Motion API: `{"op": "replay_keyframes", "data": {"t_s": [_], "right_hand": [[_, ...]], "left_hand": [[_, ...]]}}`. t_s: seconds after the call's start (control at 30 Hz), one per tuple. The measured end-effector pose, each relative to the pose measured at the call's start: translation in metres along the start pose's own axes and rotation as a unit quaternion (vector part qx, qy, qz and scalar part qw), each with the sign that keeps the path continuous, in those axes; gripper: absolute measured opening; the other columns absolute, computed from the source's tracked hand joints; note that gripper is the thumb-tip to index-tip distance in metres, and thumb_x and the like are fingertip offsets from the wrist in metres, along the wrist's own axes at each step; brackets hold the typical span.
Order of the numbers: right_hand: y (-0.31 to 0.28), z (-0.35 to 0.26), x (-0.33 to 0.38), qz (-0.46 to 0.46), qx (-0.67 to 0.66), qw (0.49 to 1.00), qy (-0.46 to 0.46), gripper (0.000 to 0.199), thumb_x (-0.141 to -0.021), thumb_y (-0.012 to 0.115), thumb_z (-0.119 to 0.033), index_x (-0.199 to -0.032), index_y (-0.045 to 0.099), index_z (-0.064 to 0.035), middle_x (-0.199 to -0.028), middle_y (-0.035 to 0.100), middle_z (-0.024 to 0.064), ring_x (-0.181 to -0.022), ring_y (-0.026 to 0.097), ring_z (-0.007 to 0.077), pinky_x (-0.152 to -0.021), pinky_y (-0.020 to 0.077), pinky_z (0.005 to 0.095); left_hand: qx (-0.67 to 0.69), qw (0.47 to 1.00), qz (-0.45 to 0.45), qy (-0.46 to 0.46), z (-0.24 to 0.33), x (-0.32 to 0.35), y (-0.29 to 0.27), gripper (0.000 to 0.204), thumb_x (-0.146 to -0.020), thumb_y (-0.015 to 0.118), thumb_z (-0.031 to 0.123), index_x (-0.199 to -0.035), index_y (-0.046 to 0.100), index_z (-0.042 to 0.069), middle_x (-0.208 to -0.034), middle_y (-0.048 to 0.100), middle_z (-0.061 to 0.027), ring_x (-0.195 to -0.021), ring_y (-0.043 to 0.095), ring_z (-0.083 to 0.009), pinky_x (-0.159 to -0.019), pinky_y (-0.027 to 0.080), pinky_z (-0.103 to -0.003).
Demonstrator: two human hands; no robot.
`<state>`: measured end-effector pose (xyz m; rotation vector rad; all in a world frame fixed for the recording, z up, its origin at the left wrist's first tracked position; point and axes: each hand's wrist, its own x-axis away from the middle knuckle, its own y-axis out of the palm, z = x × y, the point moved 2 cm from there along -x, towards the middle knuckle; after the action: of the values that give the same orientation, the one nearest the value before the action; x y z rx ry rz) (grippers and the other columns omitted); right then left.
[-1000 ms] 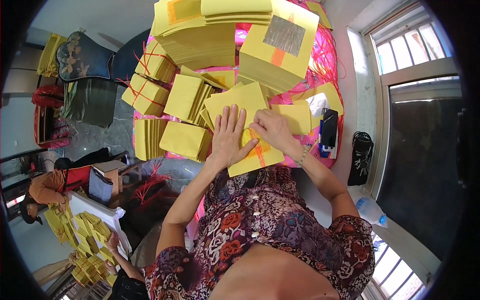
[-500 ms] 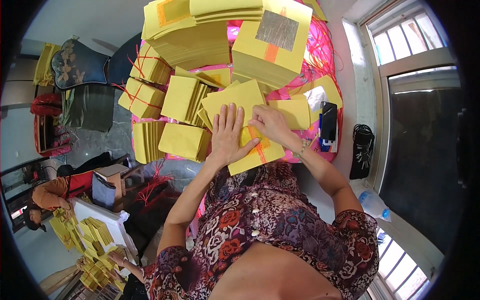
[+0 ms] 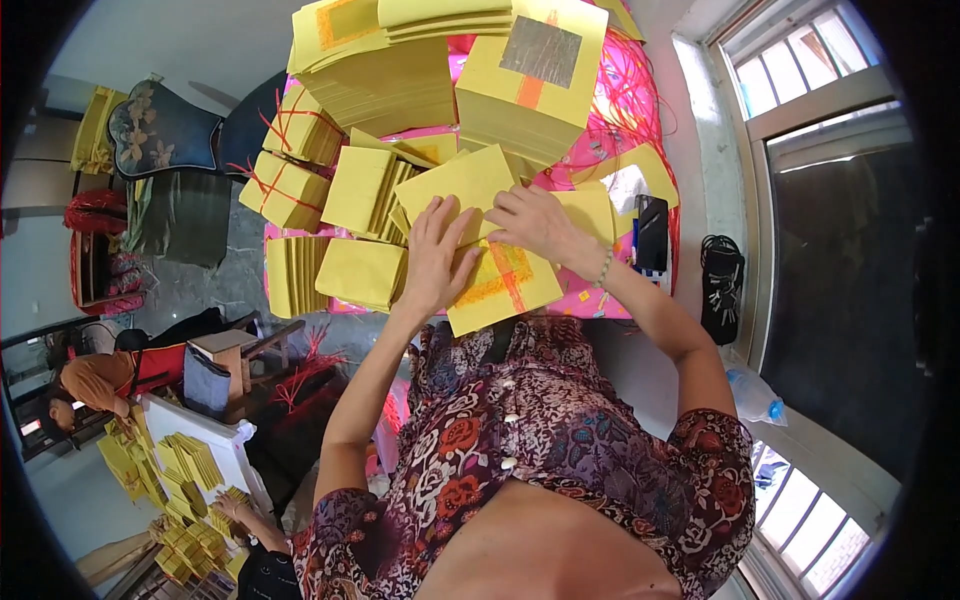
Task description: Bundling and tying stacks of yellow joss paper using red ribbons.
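Since a second ago both hands are sitting slightly lower in the view and the big stacks at the far edge are showing more fully, while the hands are staying on the same yellow sheets. Nearest, at the near edge of the pink-covered table [image 3: 640, 300], a yellow paper sheet with an orange cross [image 3: 505, 290] is lying flat, its near corner hanging over the edge. The left hand [image 3: 437, 262] is pressing down on it, palm flat, fingers spread and pointing away. Just beside it, the right hand [image 3: 538, 222] is resting with its fingers curled together over the edge of a plain yellow sheet [image 3: 470, 182], touching it; whether it is pinching the sheet cannot be told. A beaded bracelet [image 3: 604, 268] is circling the right wrist.

Toward the left edge, folded yellow bundles [image 3: 362, 272] are lying side by side, and bundles tied with red string [image 3: 288, 190] are sitting beyond them. Near the right edge a dark phone [image 3: 652, 232] is lying flat. At the far edge, a tall stack with a silver square [image 3: 535, 85] is standing beside a wider yellow stack [image 3: 385, 75].

Off the table, low on the left, another person [image 3: 95, 380] is working among yellow paper piles [image 3: 185, 470].
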<state>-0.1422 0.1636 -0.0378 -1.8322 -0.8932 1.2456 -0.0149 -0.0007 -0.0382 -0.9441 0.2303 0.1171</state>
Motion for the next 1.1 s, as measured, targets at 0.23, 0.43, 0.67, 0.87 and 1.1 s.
{"op": "replay_keyframes", "data": {"t_s": [0.23,0.43,0.67,0.87,1.1], "right_hand": [[0.001,0.008,0.006,0.034,0.059,0.994,-0.080,0.024,-0.078,0.074,-0.033,-0.084,0.062,-0.0135,-0.077,0.052,-0.0002,-0.074,0.056,0.0162,-0.066,0.0446,0.0306],[-0.020,-0.002,-0.002,0.086,-0.033,0.995,0.046,0.029,-0.080,0.076,-0.032,-0.093,0.066,-0.0089,-0.087,0.061,0.0048,-0.083,0.062,0.0188,-0.069,0.0488,0.0331],[-0.040,0.008,0.019,-0.001,-0.477,0.691,0.544,0.044,-0.096,0.065,-0.030,-0.128,0.050,-0.0029,-0.111,0.063,0.0055,-0.098,0.063,0.0147,-0.075,0.0542,0.0298],[-0.053,0.012,0.067,0.031,-0.586,0.626,0.513,0.029,-0.100,0.058,-0.020,-0.125,0.052,-0.0056,-0.108,0.066,0.0037,-0.089,0.064,0.0084,-0.069,0.0534,0.0229],[-0.027,0.077,0.175,0.113,-0.537,0.663,0.510,0.027,-0.101,0.057,-0.019,-0.125,0.050,-0.0089,-0.111,0.067,0.0023,-0.093,0.064,0.0093,-0.076,0.0530,0.0251]], "left_hand": [[-0.057,0.997,0.036,0.048,-0.004,-0.007,-0.009,0.038,-0.075,0.077,0.010,-0.111,0.066,0.011,-0.111,0.057,-0.0114,-0.107,0.053,-0.0325,-0.089,0.044,-0.043],[-0.095,0.980,0.102,0.140,-0.007,-0.014,-0.021,0.038,-0.070,0.074,0.004,-0.107,0.071,0.013,-0.091,0.061,-0.0011,-0.089,0.057,-0.0210,-0.074,0.044,-0.036],[-0.112,0.965,0.138,0.191,0.017,-0.023,-0.037,0.043,-0.070,0.073,0.005,-0.112,0.073,0.014,-0.093,0.063,0.0010,-0.084,0.057,-0.0190,-0.071,0.045,-0.033],[-0.105,0.966,0.103,0.214,0.050,-0.020,-0.024,0.054,-0.068,0.078,0.011,-0.120,0.070,0.017,-0.108,0.062,-0.0020,-0.098,0.057,-0.0222,-0.081,0.044,-0.035],[-0.006,0.987,0.120,0.104,0.059,0.022,-0.017,0.048,-0.074,0.082,0.014,-0.121,0.068,0.012,-0.114,0.060,-0.0081,-0.105,0.055,-0.0289,-0.086,0.044,-0.039]]}}
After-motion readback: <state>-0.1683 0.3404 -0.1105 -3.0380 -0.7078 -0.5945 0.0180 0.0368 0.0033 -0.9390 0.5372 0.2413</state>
